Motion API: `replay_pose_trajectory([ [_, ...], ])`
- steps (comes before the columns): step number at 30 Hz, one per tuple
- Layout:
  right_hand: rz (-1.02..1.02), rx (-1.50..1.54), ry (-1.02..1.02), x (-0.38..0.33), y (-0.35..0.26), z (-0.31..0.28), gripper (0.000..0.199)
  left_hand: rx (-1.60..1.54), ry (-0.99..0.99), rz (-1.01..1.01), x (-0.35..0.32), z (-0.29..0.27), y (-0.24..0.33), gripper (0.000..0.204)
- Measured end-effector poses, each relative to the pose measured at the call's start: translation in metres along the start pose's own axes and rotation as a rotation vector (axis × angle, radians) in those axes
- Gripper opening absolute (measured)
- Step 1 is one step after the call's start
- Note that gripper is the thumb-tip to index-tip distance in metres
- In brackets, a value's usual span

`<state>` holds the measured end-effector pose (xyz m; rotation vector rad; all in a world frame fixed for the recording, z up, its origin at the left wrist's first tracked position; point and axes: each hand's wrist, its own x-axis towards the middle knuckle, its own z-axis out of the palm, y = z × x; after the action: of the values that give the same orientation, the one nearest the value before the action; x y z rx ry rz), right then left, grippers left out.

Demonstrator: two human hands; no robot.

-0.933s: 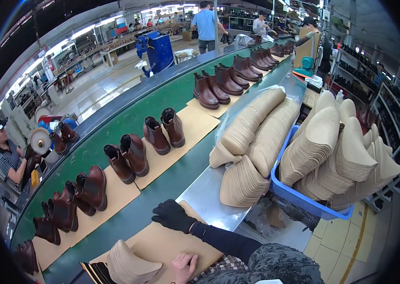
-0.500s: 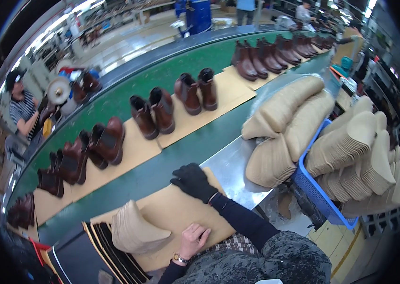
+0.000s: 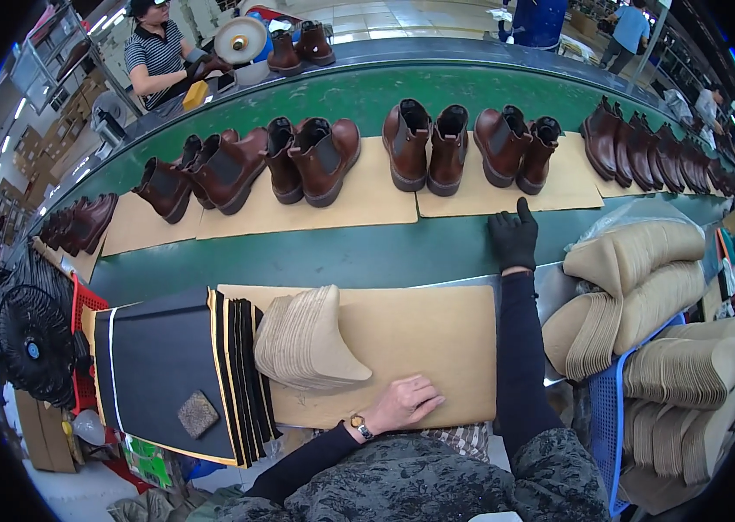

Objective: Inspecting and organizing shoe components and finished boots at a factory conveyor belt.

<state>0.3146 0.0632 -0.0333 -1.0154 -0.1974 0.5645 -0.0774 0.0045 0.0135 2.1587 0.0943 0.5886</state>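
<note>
My right hand, in a black glove, reaches forward over the green conveyor belt. It is open and empty, its index finger stretched toward a pair of brown ankle boots on a cardboard sheet; whether it touches the sheet I cannot tell. My bare left hand, with a wristwatch, rests on a tan board in front of me, open and holding nothing, fingers loosely bent. Left of that hand, a stack of beige curved insole-shaped pieces lies on the same board.
Black sheets with a small grey block lie at left. More beige pieces are piled at right, beside a blue basket. More boots line the belt. Across it, a person works near a round wheel.
My view has swung, showing more of the left side. My gloved right hand has moved off the board and out over the belt. My left hand stays on the board.
</note>
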Motion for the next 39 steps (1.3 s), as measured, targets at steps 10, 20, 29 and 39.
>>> replay_pose_trajectory([
  [10,-0.309,-0.878,0.004,0.053,-0.005,-0.022,0.057,0.005,-0.011,-0.035,0.003,-0.008,0.002,0.009],
  [20,-0.432,-1.942,-0.326,0.098,-0.022,-0.002,0.055,-0.014,-0.025,-0.102,0.005,-0.006,0.005,0.009],
  [29,-0.509,-1.879,-0.315,0.122,0.014,0.041,0.069,-0.020,0.021,-0.131,0.000,-0.005,0.004,0.013],
  [39,-0.811,-1.831,-0.478,0.097,0.036,0.082,0.027,-0.023,0.020,-0.070,-0.006,-0.002,-0.004,0.013],
])
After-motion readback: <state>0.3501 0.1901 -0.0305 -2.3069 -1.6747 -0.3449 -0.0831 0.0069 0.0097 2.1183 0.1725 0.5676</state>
